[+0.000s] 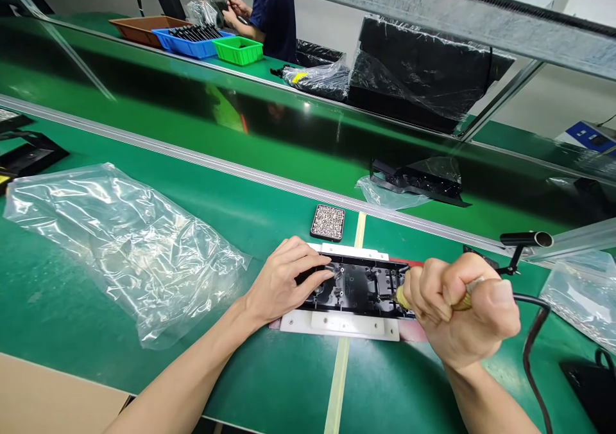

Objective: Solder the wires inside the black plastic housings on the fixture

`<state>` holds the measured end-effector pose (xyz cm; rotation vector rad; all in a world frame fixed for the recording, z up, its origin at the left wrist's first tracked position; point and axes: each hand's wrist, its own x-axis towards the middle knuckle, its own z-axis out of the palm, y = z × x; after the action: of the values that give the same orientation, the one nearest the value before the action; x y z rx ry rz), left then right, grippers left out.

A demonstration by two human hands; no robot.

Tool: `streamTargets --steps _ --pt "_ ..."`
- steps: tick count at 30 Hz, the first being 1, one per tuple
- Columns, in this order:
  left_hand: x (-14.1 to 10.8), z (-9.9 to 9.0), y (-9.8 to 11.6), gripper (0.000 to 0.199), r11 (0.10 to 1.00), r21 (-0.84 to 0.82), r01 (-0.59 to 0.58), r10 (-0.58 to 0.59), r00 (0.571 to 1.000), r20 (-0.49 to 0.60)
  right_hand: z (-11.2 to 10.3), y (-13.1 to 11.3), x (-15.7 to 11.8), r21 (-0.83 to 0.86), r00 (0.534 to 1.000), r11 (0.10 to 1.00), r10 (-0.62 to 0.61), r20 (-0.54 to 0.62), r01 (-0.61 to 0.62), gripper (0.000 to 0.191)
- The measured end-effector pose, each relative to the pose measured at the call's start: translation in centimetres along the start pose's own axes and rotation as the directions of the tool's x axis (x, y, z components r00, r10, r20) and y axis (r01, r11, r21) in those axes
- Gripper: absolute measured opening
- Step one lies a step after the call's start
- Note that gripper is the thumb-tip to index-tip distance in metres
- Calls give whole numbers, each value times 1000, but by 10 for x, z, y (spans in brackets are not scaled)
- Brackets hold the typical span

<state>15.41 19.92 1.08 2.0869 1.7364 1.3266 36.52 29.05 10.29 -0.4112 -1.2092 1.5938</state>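
A long black plastic housing (356,289) lies open side up in a white fixture (353,325), its inside full of ribs and posts. My left hand (289,277) rests over the housing's left end, thumb and forefinger stretched out and slightly apart, touching its inner side. In a closed fist, my right hand (462,299) grips a corded tool with a yellow handle (402,297), which looks like a soldering iron. Its thin metal tip points left into the housing's right part; whether it touches is hard to see. Small silvery metal pieces fill a square black tray (328,222) behind the fixture.
A clear plastic bag (125,248) lies left. At right stand a black tube holder (527,240) and a black cable (532,350). Beyond the metal rail (192,158) lies a bagged black part (418,180). Farther back, a person (274,20) works beside blue (192,45) and green bins (239,50).
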Motion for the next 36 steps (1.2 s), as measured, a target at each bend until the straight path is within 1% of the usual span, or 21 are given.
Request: streamTargets --steps 3,8,12,19,25,33,36 --pt "0 0 0 18 1000 -1 2 -2 1000 1 -1 -1 0 -4 1000 1000 7 2 -7 44" --pt "2 0 2 18 1000 4 9 -9 1000 6 -2 -2 1 -28 999 1000 1 37 0 45" --pt "3 0 3 18 1000 2 7 -7 1000 4 -3 -1 1 -4 999 1000 12 35 -12 44" --pt "3 0 4 18 1000 2 2 -2 1000 -3 -4 -3 2 -16 999 1000 10 47 -9 44" --pt "3 0 3 18 1000 -1 9 -9 1000 4 -3 -3 1 -19 999 1000 17 34 -16 44" --pt "3 2 3 19 1000 8 12 -12 1000 0 -6 -6 2 -61 995 998 33 89 -27 46" --pt "3 2 2 19 1000 6 9 -9 1000 -2 -5 -5 2 -55 997 998 19 79 -15 45"
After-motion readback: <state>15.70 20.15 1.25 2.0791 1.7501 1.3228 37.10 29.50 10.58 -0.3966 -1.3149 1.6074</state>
